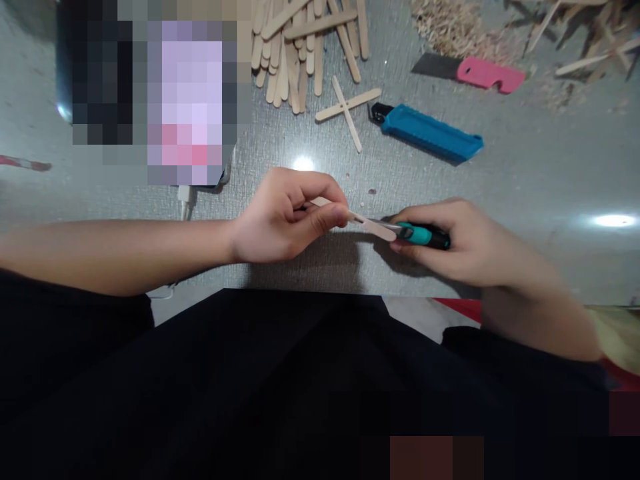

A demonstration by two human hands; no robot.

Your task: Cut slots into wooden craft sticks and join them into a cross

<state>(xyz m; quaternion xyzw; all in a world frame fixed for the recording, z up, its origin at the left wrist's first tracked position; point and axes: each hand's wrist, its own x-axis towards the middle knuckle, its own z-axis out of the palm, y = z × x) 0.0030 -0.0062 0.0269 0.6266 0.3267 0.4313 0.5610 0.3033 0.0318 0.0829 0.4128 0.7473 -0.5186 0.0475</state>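
My left hand [287,213] pinches a wooden ice-cream stick [373,225] between thumb and fingers, holding it just above the grey tabletop [525,173]. My right hand [465,243] grips a teal and black utility knife [425,235], its blade laid against the free rounded end of the stick. Both hands hover near the table's front edge, over my dark lap.
A pile of wooden sticks [305,47] lies at the back, with two crossed sticks [347,110] in front. A blue cutter [430,131], a pink-handled blade [480,72], wood shavings [455,27] and a pixelated phone [155,87] with a white cable [184,200] also lie on the table.
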